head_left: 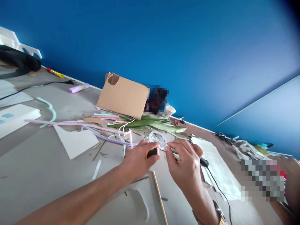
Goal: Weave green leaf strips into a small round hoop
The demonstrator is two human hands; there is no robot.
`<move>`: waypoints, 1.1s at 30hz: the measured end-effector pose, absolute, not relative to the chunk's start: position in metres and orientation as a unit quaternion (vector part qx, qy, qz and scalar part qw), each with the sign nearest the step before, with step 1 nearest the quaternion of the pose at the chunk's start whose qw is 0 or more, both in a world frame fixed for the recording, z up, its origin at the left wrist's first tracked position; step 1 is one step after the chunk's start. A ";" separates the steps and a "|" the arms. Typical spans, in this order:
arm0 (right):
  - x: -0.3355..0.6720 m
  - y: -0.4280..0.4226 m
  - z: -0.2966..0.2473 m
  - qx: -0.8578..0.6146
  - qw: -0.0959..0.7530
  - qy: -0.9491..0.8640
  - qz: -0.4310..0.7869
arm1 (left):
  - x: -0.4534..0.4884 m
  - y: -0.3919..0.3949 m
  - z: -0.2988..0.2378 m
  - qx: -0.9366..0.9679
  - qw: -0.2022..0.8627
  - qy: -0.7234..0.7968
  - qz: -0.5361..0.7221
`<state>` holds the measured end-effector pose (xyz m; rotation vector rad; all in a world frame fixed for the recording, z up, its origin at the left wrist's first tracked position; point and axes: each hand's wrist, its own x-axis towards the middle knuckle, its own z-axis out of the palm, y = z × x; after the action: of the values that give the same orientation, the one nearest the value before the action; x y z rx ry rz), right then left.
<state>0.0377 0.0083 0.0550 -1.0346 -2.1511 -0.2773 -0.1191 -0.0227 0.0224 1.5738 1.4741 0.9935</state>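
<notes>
A roll of clear tape (157, 139) stands tilted between my two hands, just beyond the fingertips. My left hand (140, 157) is curled closed, thumb and forefinger around a small pink piece (158, 152) beside a dark patch; what the dark patch is, I cannot tell. With thumb and forefinger pinched, my right hand (185, 157) grips the near right edge of the tape roll. Part of a thin stick shows under the right fingers. A pale purple strip (105, 136) runs along the table toward the left hand.
Long green leaves (150, 124) and coloured strips lie before a cardboard box (124, 95) by the blue wall. A wooden stick (159, 198), paper scraps (76, 140) and a black cable (220, 187) lie nearby. Papers (217, 165) and another person's arm (292, 181) are at right.
</notes>
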 end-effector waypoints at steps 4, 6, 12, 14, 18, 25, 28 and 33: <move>0.037 0.008 0.050 -0.402 0.344 -0.843 -0.101 | -0.117 -0.022 0.020 0.609 0.369 0.581 0.395; 0.038 0.009 0.048 -0.408 0.342 -0.842 -0.090 | -0.117 -0.022 0.018 0.609 0.365 0.582 0.396; 0.038 0.008 0.041 -0.393 0.382 -0.835 0.043 | -0.117 -0.021 0.014 0.613 0.353 0.580 0.405; 0.037 0.007 0.037 -0.406 0.394 -0.820 0.088 | -0.118 -0.020 0.012 0.614 0.353 0.571 0.416; 0.038 0.007 0.028 -0.414 0.415 -0.798 0.140 | -0.118 -0.019 0.011 0.612 0.367 0.559 0.421; 0.037 0.005 0.017 -0.326 0.469 -0.816 0.085 | -0.117 -0.018 0.005 0.591 0.403 0.540 0.443; 0.034 0.002 0.015 -0.318 0.462 -0.827 0.026 | -0.117 -0.017 0.003 0.599 0.395 0.535 0.446; 0.034 0.001 0.011 -0.320 0.431 -0.844 0.002 | -0.116 -0.015 0.003 0.605 0.400 0.520 0.451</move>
<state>0.0335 0.0009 0.0110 -0.7988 -2.1047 0.0039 -0.1164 -0.0151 0.0034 1.5313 1.3151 1.1414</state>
